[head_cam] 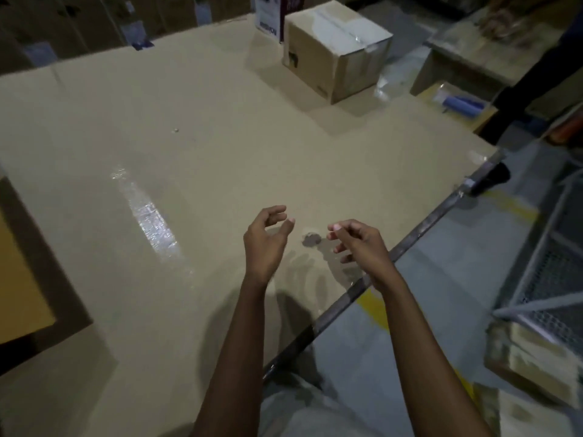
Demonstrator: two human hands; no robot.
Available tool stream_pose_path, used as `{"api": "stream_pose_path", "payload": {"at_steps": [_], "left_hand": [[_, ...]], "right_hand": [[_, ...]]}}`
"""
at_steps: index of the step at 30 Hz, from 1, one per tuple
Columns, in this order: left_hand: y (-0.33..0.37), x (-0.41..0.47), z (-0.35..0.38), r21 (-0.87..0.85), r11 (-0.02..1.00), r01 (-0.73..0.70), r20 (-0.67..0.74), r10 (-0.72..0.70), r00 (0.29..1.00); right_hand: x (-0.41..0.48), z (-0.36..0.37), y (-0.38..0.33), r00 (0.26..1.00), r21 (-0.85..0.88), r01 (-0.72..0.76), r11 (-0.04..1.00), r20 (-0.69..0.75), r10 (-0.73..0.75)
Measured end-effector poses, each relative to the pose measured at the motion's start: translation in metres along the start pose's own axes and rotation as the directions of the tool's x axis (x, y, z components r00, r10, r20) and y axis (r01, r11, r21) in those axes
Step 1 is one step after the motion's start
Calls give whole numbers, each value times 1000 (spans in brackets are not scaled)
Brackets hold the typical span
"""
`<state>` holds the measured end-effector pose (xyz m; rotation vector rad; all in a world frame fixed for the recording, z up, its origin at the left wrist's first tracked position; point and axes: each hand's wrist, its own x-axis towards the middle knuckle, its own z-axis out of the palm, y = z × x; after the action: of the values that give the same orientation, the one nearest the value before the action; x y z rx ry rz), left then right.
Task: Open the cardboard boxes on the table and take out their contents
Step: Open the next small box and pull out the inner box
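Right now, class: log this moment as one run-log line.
left hand: open, empty | right hand: open, empty | cardboard box: taped shut, far side of table

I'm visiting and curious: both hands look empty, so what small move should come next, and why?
Probably reach the left hand and right hand forward to pull the box closer: it sits far across the table, taped shut, and both hands hold nothing.

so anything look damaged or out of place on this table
Little stands out. The cardboard box is taped shut, with a dark mark on its left face; tear or print, I cannot tell. A grey scrap lies on the table near its right edge.
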<state>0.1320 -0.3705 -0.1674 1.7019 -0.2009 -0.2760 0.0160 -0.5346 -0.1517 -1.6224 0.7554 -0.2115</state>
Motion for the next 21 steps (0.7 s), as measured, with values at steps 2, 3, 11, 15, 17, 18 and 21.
{"api": "stream_pose_path", "payload": {"at_steps": [2, 3, 11, 15, 17, 18, 21], "left_hand": [[7, 30, 25, -24, 999, 27, -21, -27, 999], [9, 44, 36, -29, 999, 38, -30, -39, 999], [24, 125, 110, -25, 997, 75, -17, -76, 997], [27, 154, 154, 43, 997, 57, 11, -58, 998], [31, 172, 179, 73, 995, 69, 5, -70, 998], [34, 182, 191, 79, 994, 79, -4, -78, 997], [48, 215, 227, 59, 992, 109, -26, -108, 994]], "right_hand": [[40, -15, -21, 1000, -31, 13, 999, 19, -12], [59, -22, -30, 999, -30, 24, 999, 25, -23], [159, -71, -52, 1000, 27, 5, 1000, -2, -5], [214, -94, -58, 1000, 68, -20, 997, -4, 20], [244, -106, -62, 1000, 84, -13, 996, -4, 13], [260, -112, -65, 1000, 90, -7, 996, 1, 7], [306, -130, -72, 999, 134, 9, 991, 52, -16]]}}
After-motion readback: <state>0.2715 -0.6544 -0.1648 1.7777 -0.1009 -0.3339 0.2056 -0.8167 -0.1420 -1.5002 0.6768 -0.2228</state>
